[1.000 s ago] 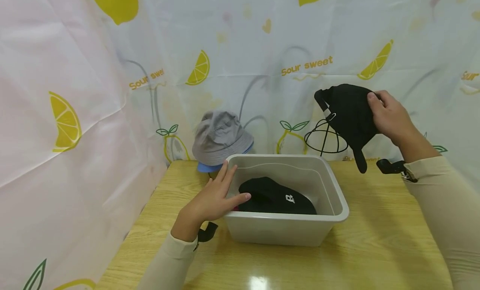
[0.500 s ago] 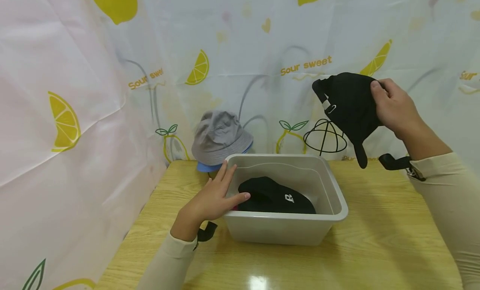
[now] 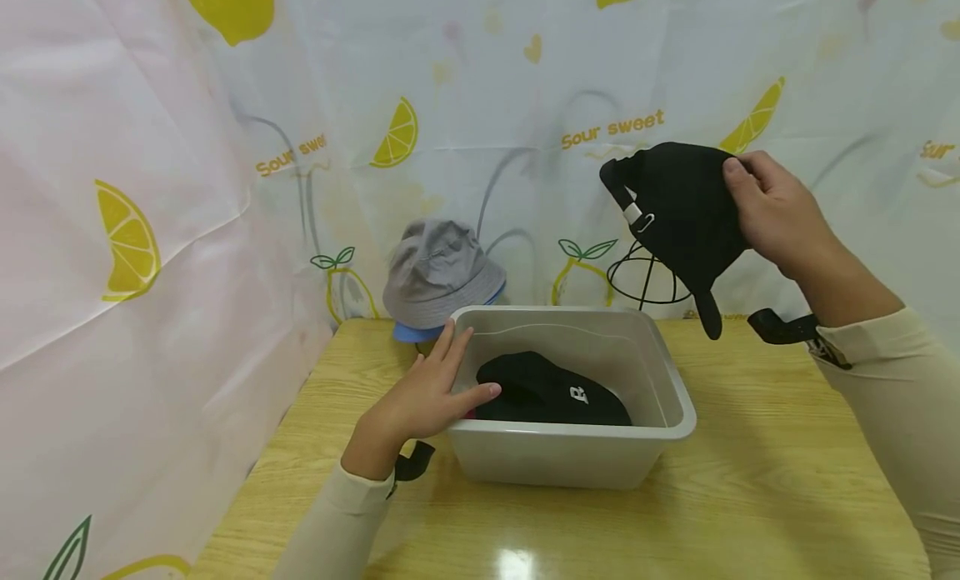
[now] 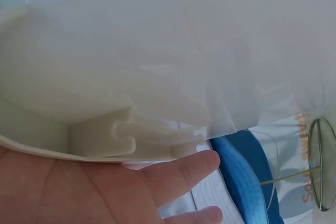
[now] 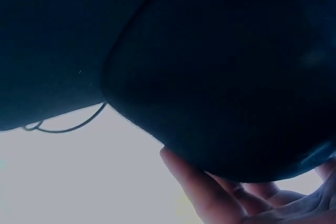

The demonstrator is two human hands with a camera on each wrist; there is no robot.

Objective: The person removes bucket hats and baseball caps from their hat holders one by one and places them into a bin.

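Note:
My right hand (image 3: 783, 222) grips a black baseball cap (image 3: 678, 209) by one end, thumb on the near side, and holds it up behind and to the right of the bin. The cap's strap with a metal buckle hangs on its left side. In the right wrist view the dark cap (image 5: 226, 87) fills most of the picture, above the fingers (image 5: 202, 190). My left hand (image 3: 420, 401) rests on the left rim of a light grey plastic bin (image 3: 577, 432), its fingers extended. Inside the bin lies another black cap (image 3: 540, 392) with a white letter, beside something pinkish-red, mostly hidden.
A grey bucket hat (image 3: 442, 272) with a blue underside sits behind the bin's left corner, apparently on a stand. Behind the bin's right side stands a black wire hat stand (image 3: 643, 292), its top partly covered by the held cap. A patterned cloth backdrop (image 3: 517, 105) encloses the wooden table (image 3: 772, 447).
My right hand first lifted the black cap a little, then moved it slightly left, over the wire stand's top in the head view. My left hand and the bin have stayed in place.

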